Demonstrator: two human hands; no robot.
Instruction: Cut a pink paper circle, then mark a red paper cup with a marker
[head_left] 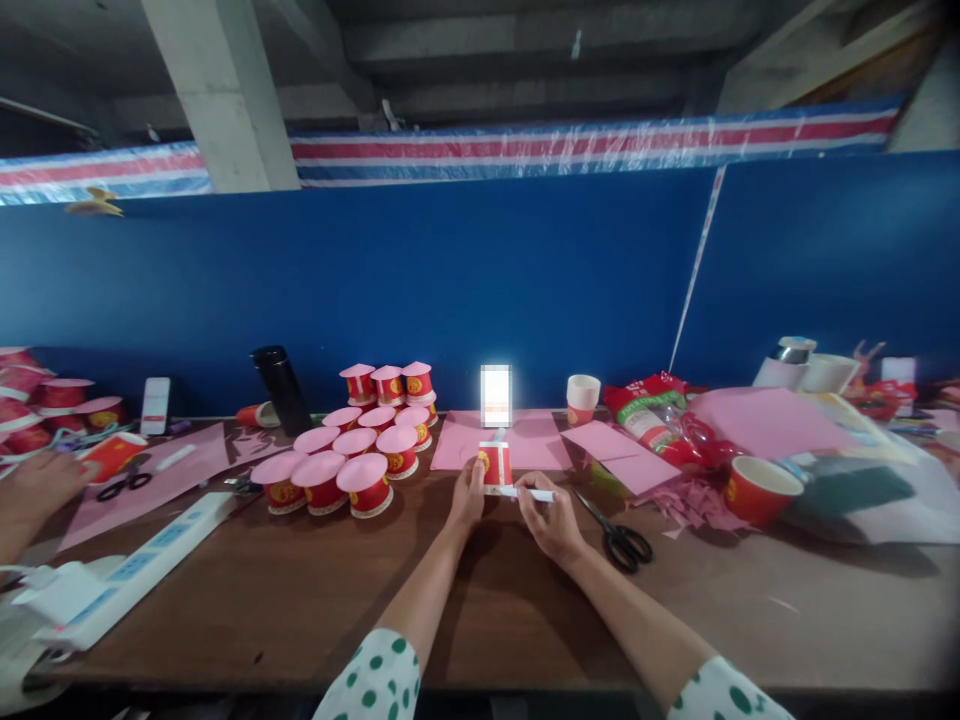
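In the middle of the head view, my left hand (469,494) is closed around the side of a small red cup piece (496,464) with a gold mark and a pale vertical strip. My right hand (549,516) pinches a white pen (534,494), whose front end is at the cup piece's lower edge. Behind them lies a pink paper sheet (534,440), and a lit phone (496,396) stands upright at its back. Black scissors (628,547) rest on the table just right of my right hand.
Several red cups with pink lids (364,480) stand to the left, near a black bottle (281,390). A power strip (142,572) and another person's hand (45,490) are farther left. Red cup (761,492), pink scraps (697,503) and plastic packet (651,415) lie right.
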